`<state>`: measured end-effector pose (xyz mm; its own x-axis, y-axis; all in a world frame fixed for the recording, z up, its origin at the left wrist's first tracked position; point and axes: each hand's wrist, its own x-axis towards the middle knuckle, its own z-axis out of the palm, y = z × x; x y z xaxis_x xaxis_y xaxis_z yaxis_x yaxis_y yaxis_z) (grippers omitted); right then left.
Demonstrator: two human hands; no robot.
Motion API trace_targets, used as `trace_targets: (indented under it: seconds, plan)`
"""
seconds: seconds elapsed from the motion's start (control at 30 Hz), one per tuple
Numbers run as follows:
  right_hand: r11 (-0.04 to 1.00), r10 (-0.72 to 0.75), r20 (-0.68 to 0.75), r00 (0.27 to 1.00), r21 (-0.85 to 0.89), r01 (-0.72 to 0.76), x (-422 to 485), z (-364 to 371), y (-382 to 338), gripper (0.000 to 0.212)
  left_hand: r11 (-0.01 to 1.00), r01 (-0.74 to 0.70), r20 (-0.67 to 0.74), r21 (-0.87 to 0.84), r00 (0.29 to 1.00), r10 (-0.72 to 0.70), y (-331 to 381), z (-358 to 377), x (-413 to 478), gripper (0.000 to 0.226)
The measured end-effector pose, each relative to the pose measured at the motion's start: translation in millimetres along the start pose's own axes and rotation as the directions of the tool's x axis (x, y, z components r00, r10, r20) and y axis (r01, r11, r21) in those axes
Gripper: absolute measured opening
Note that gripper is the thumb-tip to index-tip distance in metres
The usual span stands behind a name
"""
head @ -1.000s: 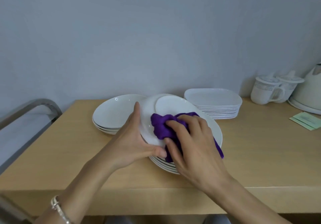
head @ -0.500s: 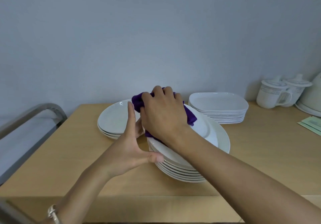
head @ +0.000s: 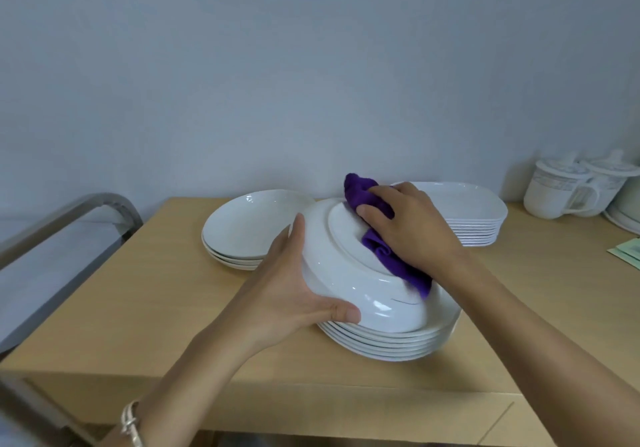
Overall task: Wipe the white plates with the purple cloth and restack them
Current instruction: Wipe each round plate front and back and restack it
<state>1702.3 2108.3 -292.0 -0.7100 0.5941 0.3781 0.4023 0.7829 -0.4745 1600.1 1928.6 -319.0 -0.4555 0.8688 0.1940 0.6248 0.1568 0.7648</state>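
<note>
White round ceramic plate (head: 349, 270) leaned underside-up on the stack of white plates (head: 388, 342), left hand (head: 291, 290) grasping its left rim, right hand (head: 412, 228) clenching the crumpled purple cloth (head: 363, 192) against its base; the smaller plate pile (head: 249, 228) lay leftward, nearer the left grip

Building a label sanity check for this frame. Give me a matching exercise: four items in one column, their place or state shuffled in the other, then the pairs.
Things
1. purple cloth
2. upturned plate
3. rectangular plates
4. lidded mugs

Place or state
A. stacked behind the right hand
B. at the far right edge of the view
C. tilted on the near stack, left hand gripping its rim
D. held against a plate's underside by the right hand

Pairs: 1-D, 2-C, 3-A, 4-B
</note>
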Motion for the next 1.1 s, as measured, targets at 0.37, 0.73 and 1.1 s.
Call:
trace_targets:
  seconds: [0.37, 0.73, 1.1]
  plan:
    - [0.946, -0.315, 0.096, 0.944, 0.109, 0.304, -22.0, -3.4, -21.5, 0.039, 0.998, 0.059, -0.021, -0.007, 0.998, -0.059, -5.1, 2.7, -0.4, 0.137]
    - [0.997, -0.049, 0.026, 0.998, -0.059, 0.050, -13.1, -8.2, 13.4, 0.028, 0.998, 0.065, -0.040, 0.023, 0.997, -0.064, 4.2, 0.8, -5.1, 0.139]
    - [0.977, -0.206, 0.009, 0.979, 0.065, 0.205, -29.6, -2.9, -34.3, 0.027, 0.994, 0.099, 0.003, 0.046, 0.995, -0.099, 3.6, -0.1, -4.8, 0.138]
